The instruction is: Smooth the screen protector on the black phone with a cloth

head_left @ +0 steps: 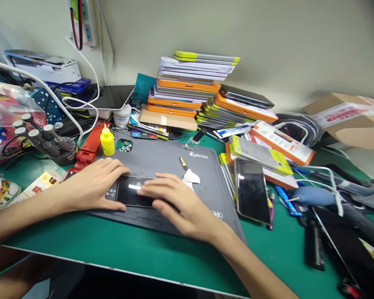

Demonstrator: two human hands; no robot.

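A black smartphone [131, 196] lies flat, screen up, on the grey work mat [180, 226], with a light reflection on its glass. My left hand [92, 185] steadies its left end, thumb along the near edge and fingers along the far edge. Over the right part of the screen is my right hand [180, 203], fingers stretched out and fingertips at the glass; it hides that end of the phone. To the right of it lie a crumpled white cloth [191, 177] and a small dark-and-gold pointed tool [183, 162].
A yellow dropper bottle [107, 142] and a small glass bottle [193, 142] stand at the mat's far side. Screwdrivers in a holder [64, 155] are at left. Stacked boxes [187, 89] line the wall. Another phone [252, 191] and a blue air blower [313, 196] lie right.
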